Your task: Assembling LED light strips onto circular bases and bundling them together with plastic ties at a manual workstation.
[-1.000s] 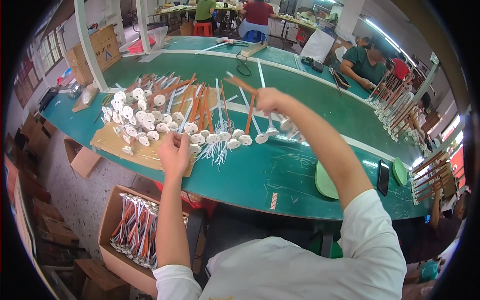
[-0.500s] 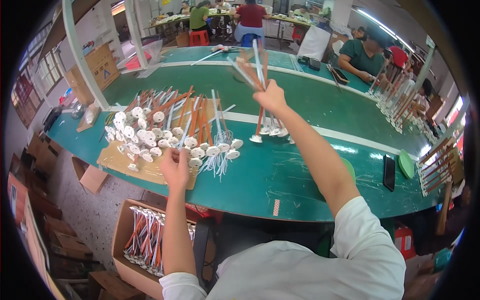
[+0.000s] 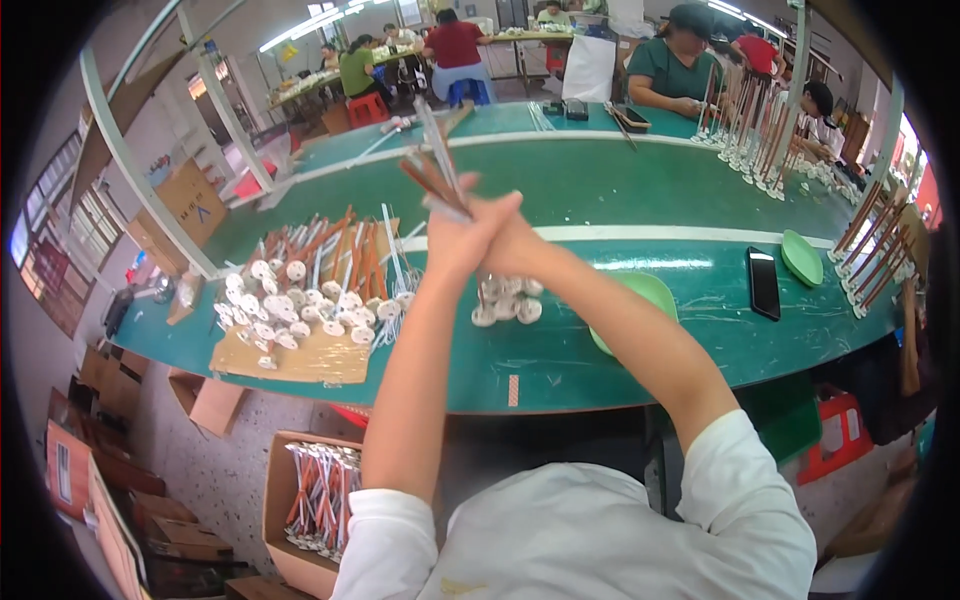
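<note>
In front of me my left hand (image 3: 452,238) and my right hand (image 3: 507,232) come together around one bundle of brown and silver-white strips (image 3: 436,180). Both hands are closed on it, with the right overlapping the left, and motion smears the fingers. The strips lean up and away to the left. Below my hands, the bundle's round white discs (image 3: 507,305) cluster at the table surface. To the left, a pile of similar strips with white discs (image 3: 290,300) lies partly on a flat piece of cardboard (image 3: 290,358).
A green dish (image 3: 645,292) sits partly behind my right forearm. Farther right lie a black phone (image 3: 763,284) and another green dish (image 3: 802,259). An open carton (image 3: 285,520) of bundled strips stands below the table. Across it, a person in green (image 3: 665,78) works beside standing strips.
My left hand has left the pile and joined my right at the bundle. My right hand has drawn the bundle left and nearer. The whole view has shifted.
</note>
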Demonstrator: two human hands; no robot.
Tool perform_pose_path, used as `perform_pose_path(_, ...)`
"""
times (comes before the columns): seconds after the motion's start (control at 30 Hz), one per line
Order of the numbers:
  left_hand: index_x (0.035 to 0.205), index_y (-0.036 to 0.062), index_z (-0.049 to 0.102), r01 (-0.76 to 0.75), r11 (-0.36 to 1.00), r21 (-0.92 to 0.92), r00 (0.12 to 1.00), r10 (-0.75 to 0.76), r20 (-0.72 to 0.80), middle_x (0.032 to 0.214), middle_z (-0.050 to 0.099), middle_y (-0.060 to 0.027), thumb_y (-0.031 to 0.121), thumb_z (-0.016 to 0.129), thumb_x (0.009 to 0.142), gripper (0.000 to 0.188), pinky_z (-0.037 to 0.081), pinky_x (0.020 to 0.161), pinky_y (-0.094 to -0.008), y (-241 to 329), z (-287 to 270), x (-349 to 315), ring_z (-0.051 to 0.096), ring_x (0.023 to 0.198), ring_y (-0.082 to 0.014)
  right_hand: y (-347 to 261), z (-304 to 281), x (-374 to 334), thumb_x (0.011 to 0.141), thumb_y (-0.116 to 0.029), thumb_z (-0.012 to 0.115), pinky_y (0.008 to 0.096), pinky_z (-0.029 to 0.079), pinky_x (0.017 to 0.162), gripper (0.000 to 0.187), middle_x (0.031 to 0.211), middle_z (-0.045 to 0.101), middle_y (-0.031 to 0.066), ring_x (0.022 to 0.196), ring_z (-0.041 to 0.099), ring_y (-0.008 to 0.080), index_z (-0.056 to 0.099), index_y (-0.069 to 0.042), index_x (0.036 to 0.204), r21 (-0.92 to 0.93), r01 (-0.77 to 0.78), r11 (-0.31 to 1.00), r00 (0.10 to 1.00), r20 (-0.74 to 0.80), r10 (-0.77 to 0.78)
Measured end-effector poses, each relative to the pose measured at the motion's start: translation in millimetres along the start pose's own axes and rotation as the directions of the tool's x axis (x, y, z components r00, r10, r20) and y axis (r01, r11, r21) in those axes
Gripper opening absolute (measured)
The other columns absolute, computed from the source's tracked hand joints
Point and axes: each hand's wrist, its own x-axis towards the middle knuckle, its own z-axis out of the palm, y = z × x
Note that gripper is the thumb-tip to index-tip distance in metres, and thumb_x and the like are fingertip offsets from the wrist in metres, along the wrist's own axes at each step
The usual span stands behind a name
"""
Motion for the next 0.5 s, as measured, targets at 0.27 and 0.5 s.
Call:
perform_pose_path(0.27, 0.075, 0.0003, 0.060, 0.425, 0.741, -0.520, 0.901, -0.404, 0.161, 0.073, 0.065, -0.0085, 0.030, 0.063, 0.093, 0.035, 0.047, 0.057, -0.0282, 30, 16, 34, 0.059, 0.060, -0.0146, -13, -138, 69, 0.072, -0.055, 0.075, 0.0277, 0.041, 0.049, 0.057, 0.048, 0.056, 0.0047, 0.046, 0.051, 0.0118, 0.063, -0.004, 0.049, -0.098, -0.397, 0.913, 0.878, 0.251, 0.409)
perform_pose_path(0.5, 0.067, 0.0023, 0.058, 0.261, 0.942, -0.209, 0.965, -0.248, 0.089, 0.056, 0.055, -0.0012, 0.028, 0.070, 0.087, 0.034, 0.037, 0.048, -0.0280, 23, 24, 40, 0.049, 0.050, -0.0084, -39, -106, 120, 0.070, -0.042, 0.081, 0.0347, 0.051, 0.087, 0.080, 0.116, 0.063, 0.0155, 0.101, 0.064, 0.0216, 0.048, -0.005, 0.132, 0.139, -0.124, 0.982, 0.980, 0.171, 0.100)
